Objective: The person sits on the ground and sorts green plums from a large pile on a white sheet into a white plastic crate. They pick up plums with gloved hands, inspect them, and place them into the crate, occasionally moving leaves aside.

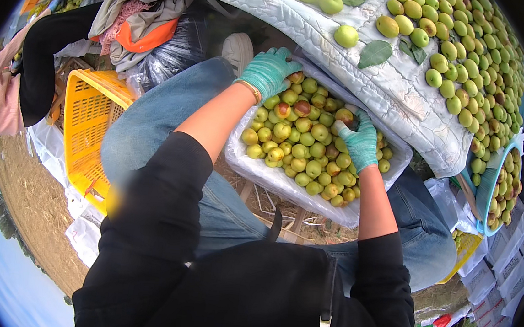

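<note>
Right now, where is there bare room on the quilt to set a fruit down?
The quilted cloth is bare between the two leaves and the white box, below the fruit pile. The box is crowded, with the left hand and right hand in it.

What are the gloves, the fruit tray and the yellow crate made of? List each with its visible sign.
Gloves, on left hand and right hand: teal, matte, probably knit with a rubbery coating; creased and snug.
Fruit tray: white, dull, thick-walled, probably foam.
Yellow crate: rigid moulded plastic, judging by its lattice walls.
</note>
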A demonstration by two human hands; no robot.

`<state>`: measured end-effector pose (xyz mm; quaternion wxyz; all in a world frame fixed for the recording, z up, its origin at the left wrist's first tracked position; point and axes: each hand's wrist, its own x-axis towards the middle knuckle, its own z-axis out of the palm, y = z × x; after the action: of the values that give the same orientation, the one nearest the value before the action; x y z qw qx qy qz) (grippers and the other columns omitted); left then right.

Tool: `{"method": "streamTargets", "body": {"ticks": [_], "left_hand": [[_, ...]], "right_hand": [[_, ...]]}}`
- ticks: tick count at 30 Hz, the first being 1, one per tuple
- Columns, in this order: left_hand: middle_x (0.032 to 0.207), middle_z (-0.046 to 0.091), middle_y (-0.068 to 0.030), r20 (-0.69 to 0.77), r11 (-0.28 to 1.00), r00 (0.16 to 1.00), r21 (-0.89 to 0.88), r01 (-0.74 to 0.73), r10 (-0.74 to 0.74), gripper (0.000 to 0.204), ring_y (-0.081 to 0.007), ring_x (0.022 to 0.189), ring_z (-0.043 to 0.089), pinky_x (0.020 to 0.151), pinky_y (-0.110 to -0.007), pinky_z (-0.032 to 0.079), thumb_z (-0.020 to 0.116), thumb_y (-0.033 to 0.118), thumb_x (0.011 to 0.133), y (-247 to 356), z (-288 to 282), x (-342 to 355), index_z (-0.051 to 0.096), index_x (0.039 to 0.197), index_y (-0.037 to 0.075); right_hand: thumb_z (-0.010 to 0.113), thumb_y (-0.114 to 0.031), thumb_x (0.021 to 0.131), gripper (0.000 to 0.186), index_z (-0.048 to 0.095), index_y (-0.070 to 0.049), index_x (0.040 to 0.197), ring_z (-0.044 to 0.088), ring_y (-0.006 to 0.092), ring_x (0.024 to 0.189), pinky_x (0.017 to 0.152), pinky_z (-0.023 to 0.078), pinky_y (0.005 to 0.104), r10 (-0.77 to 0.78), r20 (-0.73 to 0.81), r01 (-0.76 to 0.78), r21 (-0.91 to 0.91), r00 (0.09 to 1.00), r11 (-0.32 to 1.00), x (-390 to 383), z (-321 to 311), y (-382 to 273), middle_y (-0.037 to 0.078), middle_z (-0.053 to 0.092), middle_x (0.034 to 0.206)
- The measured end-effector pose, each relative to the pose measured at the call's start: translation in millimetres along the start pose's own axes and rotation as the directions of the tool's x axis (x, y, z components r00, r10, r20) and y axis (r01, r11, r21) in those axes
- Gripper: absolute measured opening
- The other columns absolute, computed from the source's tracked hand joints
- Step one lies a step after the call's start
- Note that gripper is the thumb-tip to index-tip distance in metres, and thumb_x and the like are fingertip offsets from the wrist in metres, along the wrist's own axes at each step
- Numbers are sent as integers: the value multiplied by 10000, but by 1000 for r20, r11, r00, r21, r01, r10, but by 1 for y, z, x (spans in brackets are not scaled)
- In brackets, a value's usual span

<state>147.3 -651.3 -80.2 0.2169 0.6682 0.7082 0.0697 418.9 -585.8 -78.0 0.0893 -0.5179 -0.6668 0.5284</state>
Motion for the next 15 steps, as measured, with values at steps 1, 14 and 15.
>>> {"method": "streamTargets", "body": {"ticks": [1, 14, 15], "left_hand": [[1179, 530, -127, 2, 999, 1000, 18, -26, 26, 456, -335, 1054, 525, 893, -422, 465, 698, 198, 722, -1, 0, 0, 612, 1170, 194], [1223, 502, -155, 57, 999, 998, -40, -14, 17, 503, -360, 1106, 499, 949, -426, 445, 706, 163, 714, -6, -2, 4, 600, 1202, 218], [1232, 499, -157, 69, 999, 998, -47, -12, 15, 510, -360, 1114, 496, 954, -427, 444, 705, 159, 715, -7, -4, 5, 596, 1209, 221]], "right_hand": [[734, -138, 741, 488, 573, 2, 1179, 593, 163, 857, 808, 497, 269, -42, -1, 42, -16, 999, 999, -1, -1, 2, 107, 631, 1034], [757, -210, 658, 483, 598, -24, 1074, 645, 264, 848, 795, 519, 350, -136, 101, 145, -87, 985, 986, 25, 52, -70, 156, 653, 934], [755, -230, 662, 490, 599, -28, 1079, 645, 268, 844, 799, 519, 354, -163, 132, 181, -133, 978, 974, 22, 57, -72, 155, 655, 928]]}}
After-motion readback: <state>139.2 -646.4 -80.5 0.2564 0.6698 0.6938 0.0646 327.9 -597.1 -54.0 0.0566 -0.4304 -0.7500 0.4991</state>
